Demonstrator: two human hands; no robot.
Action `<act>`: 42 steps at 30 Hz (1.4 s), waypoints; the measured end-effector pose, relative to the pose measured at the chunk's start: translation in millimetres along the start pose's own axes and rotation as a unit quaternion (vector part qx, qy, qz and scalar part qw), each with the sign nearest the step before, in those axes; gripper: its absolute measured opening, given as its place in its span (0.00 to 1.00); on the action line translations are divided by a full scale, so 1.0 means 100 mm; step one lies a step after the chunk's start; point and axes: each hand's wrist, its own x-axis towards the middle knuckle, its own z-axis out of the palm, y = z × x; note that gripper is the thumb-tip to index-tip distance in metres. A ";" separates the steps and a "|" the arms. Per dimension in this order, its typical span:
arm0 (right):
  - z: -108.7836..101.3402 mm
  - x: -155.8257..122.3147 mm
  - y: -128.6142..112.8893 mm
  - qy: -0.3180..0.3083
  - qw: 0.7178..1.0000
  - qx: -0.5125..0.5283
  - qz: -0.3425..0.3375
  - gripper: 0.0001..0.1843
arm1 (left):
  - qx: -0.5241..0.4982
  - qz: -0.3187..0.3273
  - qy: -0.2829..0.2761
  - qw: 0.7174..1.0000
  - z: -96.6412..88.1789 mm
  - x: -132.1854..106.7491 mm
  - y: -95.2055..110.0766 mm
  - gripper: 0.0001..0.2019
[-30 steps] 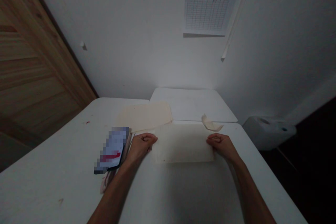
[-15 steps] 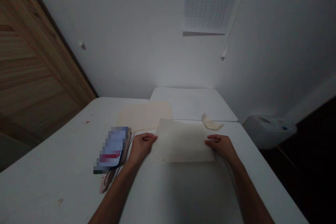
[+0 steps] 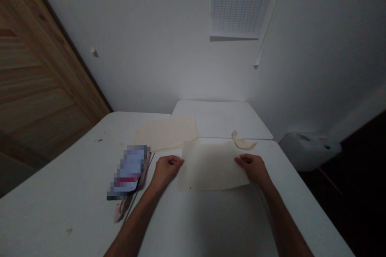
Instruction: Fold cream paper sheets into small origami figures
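Observation:
A cream-coloured sheet, paper or thin cloth, lies between my hands over the white table. My left hand is closed in a pinch on its left edge. My right hand pinches its right edge, fingers curled. The sheet looks nearly flat, with a small dark spot near its front left corner. Behind it and to the left lies a stack of similar cream sheets. A torn, curled cream strip rests just beyond my right hand.
Left of my left forearm is a phone-like device, its face pixelated, on a pinkish item. A white board stands at the back by the wall. A printed chart hangs above. A white container is right of the table.
My left hand has shifted slightly right, and the sheet has moved a little nearer and to the right. My right hand's fingers have closed in on the right edge.

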 end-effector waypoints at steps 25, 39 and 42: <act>0.74 -0.39 -0.38 -0.116 0.915 -0.134 -0.361 0.20 | -0.025 -0.025 -0.096 0.995 0.25 -0.12 -0.02 0.21; 0.84 -0.48 -0.50 -0.094 0.913 -0.149 -0.367 0.20 | -0.002 -0.019 -0.101 0.995 0.27 -0.09 -0.09 0.21; 0.83 -0.49 -0.49 -0.098 0.911 -0.143 -0.375 0.21 | 0.003 -0.026 -0.102 0.994 0.28 -0.09 -0.11 0.21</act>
